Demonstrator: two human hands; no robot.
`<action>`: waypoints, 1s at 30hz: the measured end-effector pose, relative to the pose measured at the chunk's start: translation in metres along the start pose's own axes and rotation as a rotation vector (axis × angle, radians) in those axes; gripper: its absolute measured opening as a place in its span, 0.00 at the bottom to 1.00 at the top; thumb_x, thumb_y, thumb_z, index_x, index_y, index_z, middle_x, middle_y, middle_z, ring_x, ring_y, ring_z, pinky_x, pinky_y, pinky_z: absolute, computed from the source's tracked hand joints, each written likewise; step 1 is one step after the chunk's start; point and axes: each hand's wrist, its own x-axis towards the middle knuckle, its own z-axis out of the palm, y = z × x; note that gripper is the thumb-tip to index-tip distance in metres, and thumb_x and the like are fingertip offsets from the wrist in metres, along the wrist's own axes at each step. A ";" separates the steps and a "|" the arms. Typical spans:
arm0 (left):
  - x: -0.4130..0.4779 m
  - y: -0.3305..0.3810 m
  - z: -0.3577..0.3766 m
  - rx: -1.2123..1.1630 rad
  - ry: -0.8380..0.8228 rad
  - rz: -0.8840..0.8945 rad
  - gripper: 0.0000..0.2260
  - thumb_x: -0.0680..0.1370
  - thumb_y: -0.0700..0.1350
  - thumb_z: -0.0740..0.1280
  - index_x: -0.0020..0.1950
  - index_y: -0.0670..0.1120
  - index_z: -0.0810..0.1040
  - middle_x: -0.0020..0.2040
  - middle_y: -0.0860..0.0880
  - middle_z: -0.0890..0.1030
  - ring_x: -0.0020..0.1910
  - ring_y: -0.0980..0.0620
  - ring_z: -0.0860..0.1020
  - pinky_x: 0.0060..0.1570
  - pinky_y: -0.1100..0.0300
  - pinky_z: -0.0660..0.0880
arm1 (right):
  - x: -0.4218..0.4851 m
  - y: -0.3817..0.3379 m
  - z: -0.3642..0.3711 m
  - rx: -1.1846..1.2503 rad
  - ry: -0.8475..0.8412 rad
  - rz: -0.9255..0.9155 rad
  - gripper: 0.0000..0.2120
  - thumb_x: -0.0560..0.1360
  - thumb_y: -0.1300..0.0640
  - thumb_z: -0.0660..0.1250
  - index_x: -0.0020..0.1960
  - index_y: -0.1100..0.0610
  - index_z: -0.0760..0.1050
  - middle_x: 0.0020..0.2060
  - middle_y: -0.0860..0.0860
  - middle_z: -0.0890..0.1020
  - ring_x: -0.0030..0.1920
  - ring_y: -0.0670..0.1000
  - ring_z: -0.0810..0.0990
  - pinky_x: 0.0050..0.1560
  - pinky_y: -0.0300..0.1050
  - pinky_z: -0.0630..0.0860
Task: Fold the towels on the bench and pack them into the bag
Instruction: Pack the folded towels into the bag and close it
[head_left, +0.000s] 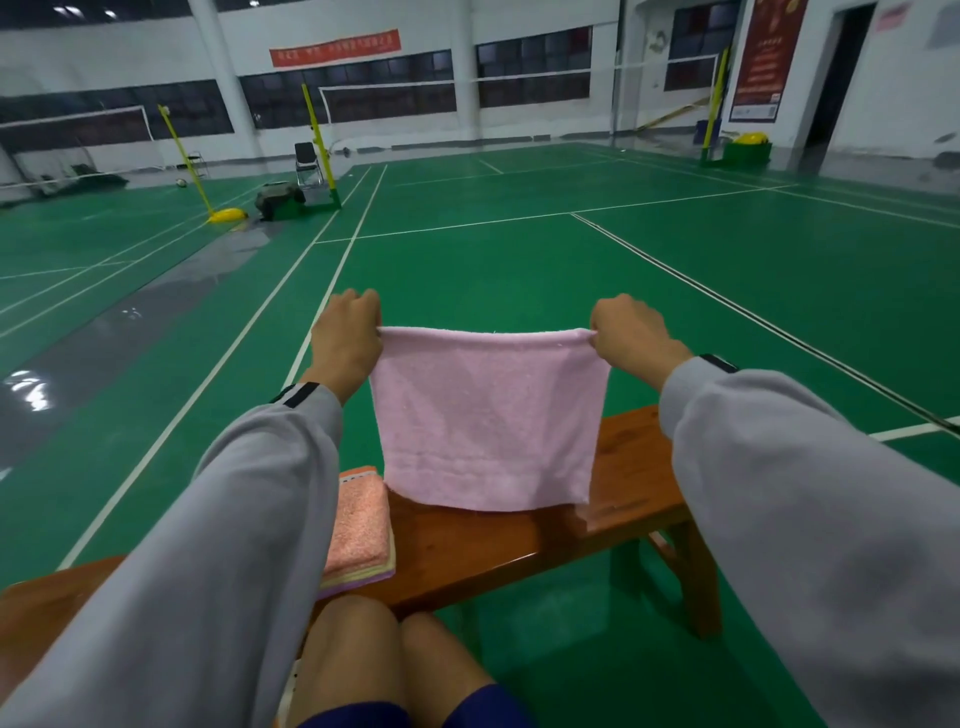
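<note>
I hold a pink towel (485, 421) up in front of me, stretched flat between my two hands. My left hand (345, 338) pinches the top left corner with its fingers curled tight over the edge. My right hand (631, 335) pinches the top right corner the same way. The towel hangs straight down from my hands. Its lower hem reaches the wooden tabletop (467, 545) beneath them, though I cannot tell whether it rests there or just clears it. Below my left hand, partly hidden by my left sleeve (249, 493), a stack of folded towels (361, 525) sits on the tabletop. An orange-pink one lies on top, with pale yellow and purple edges showing under it.

I judge this to be the start of folding this towel: it is spread and squared, ready for a fold. The next move calls for bringing my hands together so the corners meet, or lowering the cloth onto the bare wood under my hands and folding it there with the edges lined up. Then it goes onto the stack. Packing looks not yet begun, and I see no bag near my hands.

A red banner (335, 48) hangs on the far wall beyond my left hand, and a dark red poster (769, 57) hangs far beyond my right. Both carry writing too blurred to read. I can make out no brand or label on the towel.
</note>
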 end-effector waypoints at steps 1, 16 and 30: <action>-0.001 0.001 0.001 0.008 -0.005 0.001 0.06 0.75 0.31 0.65 0.46 0.41 0.74 0.45 0.42 0.76 0.44 0.41 0.73 0.42 0.48 0.73 | -0.001 -0.001 0.001 -0.024 0.010 -0.002 0.14 0.77 0.62 0.67 0.35 0.57 0.68 0.32 0.53 0.73 0.37 0.58 0.78 0.39 0.49 0.76; -0.015 -0.002 0.012 0.036 -0.028 0.005 0.07 0.75 0.31 0.66 0.47 0.43 0.74 0.45 0.43 0.76 0.44 0.42 0.73 0.42 0.46 0.76 | -0.008 0.000 0.013 0.091 0.041 0.039 0.05 0.81 0.57 0.65 0.47 0.56 0.71 0.42 0.55 0.78 0.41 0.57 0.79 0.44 0.53 0.79; -0.025 -0.009 0.018 0.192 -0.096 -0.017 0.07 0.76 0.33 0.67 0.49 0.40 0.82 0.48 0.42 0.78 0.49 0.41 0.76 0.46 0.47 0.77 | -0.011 -0.008 0.010 0.049 0.025 -0.024 0.14 0.74 0.71 0.61 0.33 0.59 0.67 0.32 0.56 0.73 0.37 0.58 0.76 0.39 0.51 0.74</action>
